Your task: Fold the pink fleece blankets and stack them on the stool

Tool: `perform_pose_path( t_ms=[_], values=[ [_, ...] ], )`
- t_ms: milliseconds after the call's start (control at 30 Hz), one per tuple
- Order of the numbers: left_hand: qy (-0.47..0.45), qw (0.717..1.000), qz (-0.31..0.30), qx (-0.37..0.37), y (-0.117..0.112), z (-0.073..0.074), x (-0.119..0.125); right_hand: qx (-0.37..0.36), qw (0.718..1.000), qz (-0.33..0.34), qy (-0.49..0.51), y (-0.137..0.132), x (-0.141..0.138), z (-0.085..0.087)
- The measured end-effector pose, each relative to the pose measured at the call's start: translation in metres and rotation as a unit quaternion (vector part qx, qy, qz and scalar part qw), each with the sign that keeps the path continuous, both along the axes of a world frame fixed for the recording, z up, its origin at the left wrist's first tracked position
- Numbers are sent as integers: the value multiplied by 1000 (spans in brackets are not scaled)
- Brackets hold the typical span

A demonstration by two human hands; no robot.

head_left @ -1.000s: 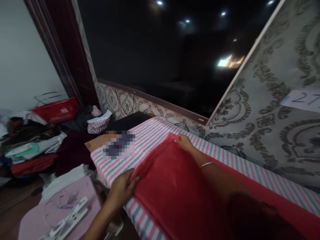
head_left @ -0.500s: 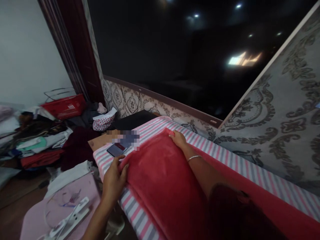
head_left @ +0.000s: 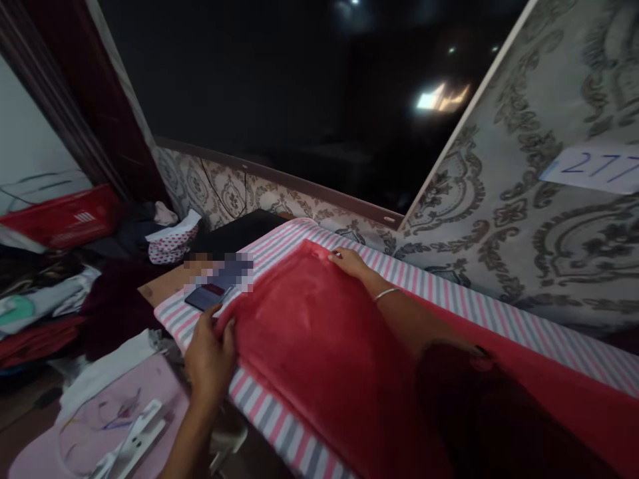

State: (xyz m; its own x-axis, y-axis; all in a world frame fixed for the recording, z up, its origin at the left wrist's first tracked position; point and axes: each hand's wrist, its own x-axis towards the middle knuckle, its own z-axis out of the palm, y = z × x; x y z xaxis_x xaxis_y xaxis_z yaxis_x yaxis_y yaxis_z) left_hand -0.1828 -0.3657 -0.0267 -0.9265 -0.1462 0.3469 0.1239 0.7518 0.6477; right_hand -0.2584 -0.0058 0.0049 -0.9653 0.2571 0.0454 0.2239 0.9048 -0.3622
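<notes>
A red cloth [head_left: 319, 332] lies spread over a board covered in pink, grey and white stripes [head_left: 279, 426]. My left hand [head_left: 210, 352] grips the cloth's near left corner, fingers closed on its edge. My right hand [head_left: 349, 261] lies on the cloth's far corner, fingers pressed down on the edge; a thin bangle circles that wrist. A dark phone [head_left: 204, 297] rests on the stripes just beyond my left hand.
A pink surface [head_left: 100, 426] with a white tool and cord stands at the lower left. Piled clothes [head_left: 40, 313] and a red basket [head_left: 60, 216] fill the left. A patterned wall [head_left: 549, 219] and a dark window [head_left: 279, 100] rise behind the board.
Both hands have drawn the red cloth's end leftward along the board, toward the phone. The fabric lies flatter now. The camera has swung slightly.
</notes>
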Motion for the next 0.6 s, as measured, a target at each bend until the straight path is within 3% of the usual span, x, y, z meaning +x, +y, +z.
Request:
perform_pose_path(
  t_ms=[200,367,500,600],
  values=[
    [-4,1000,-14,1,2,5,-1,31,998,-22,-43,63,105,10],
    [4,1000,-30,-3,4,6,-4,61,992,-86,-70,103,203,21],
    [21,998,-55,-13,0,17,2,73,990,-94,-75,103,272,24],
    [76,994,-52,-65,3,34,17,66,996,-17,-52,74,315,20]
  ],
)
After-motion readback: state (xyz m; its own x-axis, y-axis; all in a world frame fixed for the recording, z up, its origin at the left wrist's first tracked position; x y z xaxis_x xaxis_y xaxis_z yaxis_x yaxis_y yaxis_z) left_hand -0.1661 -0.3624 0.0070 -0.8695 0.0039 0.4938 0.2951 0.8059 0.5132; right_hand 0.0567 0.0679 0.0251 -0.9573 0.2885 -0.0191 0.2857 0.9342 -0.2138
